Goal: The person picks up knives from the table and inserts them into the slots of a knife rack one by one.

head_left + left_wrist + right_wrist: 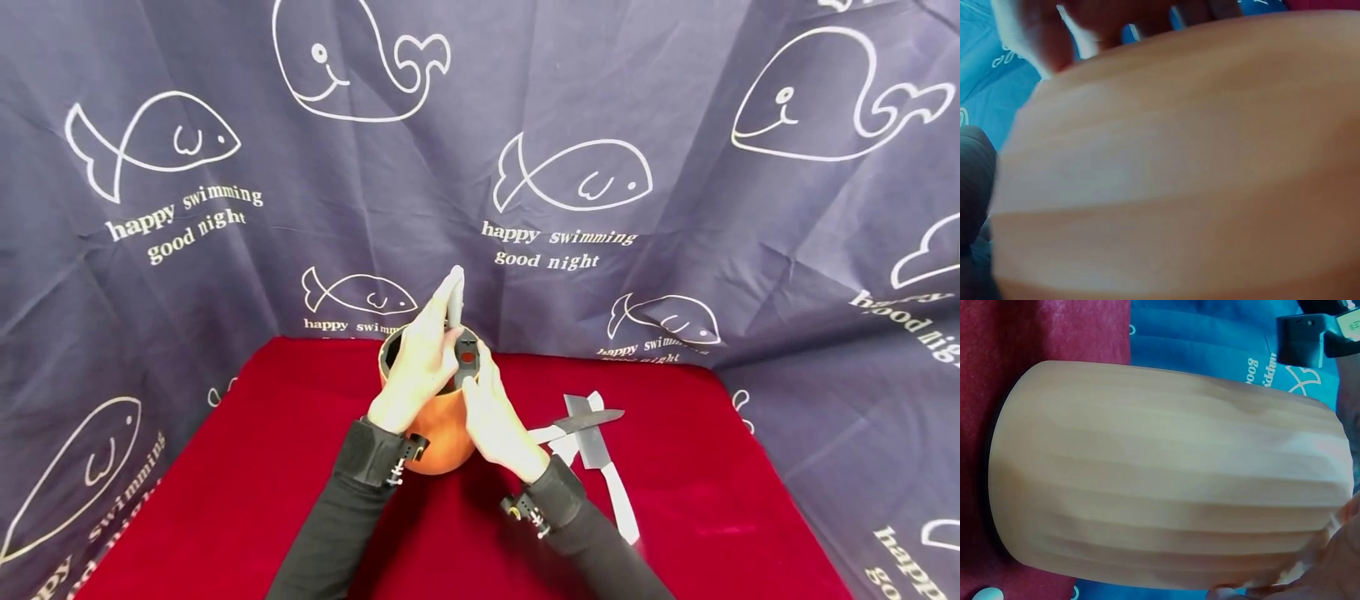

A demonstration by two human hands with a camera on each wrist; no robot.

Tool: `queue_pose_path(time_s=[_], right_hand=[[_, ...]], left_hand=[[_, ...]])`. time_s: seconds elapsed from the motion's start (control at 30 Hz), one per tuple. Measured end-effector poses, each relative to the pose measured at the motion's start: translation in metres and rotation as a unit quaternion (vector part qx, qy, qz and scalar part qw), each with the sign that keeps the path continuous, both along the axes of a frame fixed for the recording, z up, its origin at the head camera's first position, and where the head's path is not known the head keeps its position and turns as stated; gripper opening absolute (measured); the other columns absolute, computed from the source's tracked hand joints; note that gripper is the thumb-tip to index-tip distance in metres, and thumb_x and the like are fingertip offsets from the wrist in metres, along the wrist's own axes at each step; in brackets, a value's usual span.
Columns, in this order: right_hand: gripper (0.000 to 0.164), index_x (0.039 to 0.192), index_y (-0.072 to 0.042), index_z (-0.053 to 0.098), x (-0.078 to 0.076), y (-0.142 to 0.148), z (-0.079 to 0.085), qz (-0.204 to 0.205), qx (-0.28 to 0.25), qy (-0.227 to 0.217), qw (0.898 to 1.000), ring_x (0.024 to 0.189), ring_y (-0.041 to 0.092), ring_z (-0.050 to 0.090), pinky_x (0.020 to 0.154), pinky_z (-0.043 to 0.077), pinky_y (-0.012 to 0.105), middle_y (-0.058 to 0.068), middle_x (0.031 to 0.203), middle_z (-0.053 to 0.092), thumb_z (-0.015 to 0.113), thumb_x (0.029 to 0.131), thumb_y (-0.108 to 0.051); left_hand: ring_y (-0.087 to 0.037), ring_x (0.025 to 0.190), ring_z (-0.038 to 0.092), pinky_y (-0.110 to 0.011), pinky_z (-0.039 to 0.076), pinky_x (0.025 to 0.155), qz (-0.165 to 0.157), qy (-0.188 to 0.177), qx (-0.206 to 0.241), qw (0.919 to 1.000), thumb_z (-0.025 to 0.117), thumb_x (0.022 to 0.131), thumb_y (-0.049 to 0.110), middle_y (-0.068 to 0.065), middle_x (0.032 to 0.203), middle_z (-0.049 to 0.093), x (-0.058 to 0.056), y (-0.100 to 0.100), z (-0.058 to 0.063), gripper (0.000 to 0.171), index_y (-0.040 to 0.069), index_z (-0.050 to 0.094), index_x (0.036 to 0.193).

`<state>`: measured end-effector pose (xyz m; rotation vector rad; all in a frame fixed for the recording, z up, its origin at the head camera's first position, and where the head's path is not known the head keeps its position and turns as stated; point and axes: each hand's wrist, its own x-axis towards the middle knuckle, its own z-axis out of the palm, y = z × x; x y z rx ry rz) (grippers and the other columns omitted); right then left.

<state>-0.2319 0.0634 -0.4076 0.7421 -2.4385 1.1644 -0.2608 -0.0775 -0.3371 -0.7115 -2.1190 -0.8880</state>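
An orange ribbed pot-shaped container (442,433) stands upright on the red cloth, with a dark grey insert (467,354) showing a red spot inside its mouth. My left hand (420,358) reaches over the container's mouth, thumb and fingers about a pale, flat upright piece (456,304) whose lower part is hidden; I cannot tell what it is. With my right hand (495,417) I grip the container's right rim. In the right wrist view, fingers of that hand (1329,562) curl at the top end of the ribbed wall (1166,475). The same wall (1172,169) fills most of the left wrist view.
Right of the container, several white-handled knives lie crossed: a broad-bladed one (588,433) with its handle toward me, and a narrower one (592,420) across it. The red cloth (697,483) covers the table. A dark curtain (420,192) with fish drawings hangs behind and at both sides.
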Motion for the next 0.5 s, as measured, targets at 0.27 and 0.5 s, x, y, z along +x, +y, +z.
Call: queue_pose_path(time_s=[0.27,0.5], right_hand=[[0.059,0.157,0.007,0.014,-0.001,0.000,-0.001,0.006,-0.008,-0.007,1.000,0.146,0.039,0.037,0.122,0.035,0.050,0.028,0.159,0.028,0.039,0.106,-0.007],[0.060,0.158,0.006,0.013,0.000,0.000,0.001,0.007,-0.014,-0.020,1.000,0.148,0.039,0.035,0.123,0.033,0.051,0.026,0.160,0.027,0.039,0.106,-0.009]], left_hand=[[-0.031,0.135,0.058,-0.044,0.050,0.110,0.005,-0.020,-0.008,0.9998,0.060,0.087,-0.014,-0.012,0.158,0.047,-0.008,0.001,-0.009,0.080,0.009,0.032,0.158],[-0.032,0.137,0.056,-0.044,0.047,0.113,-0.005,-0.016,-0.005,0.9998,0.059,0.088,-0.012,-0.014,0.159,0.045,-0.011,-0.001,-0.013,0.078,0.006,0.030,0.158]])
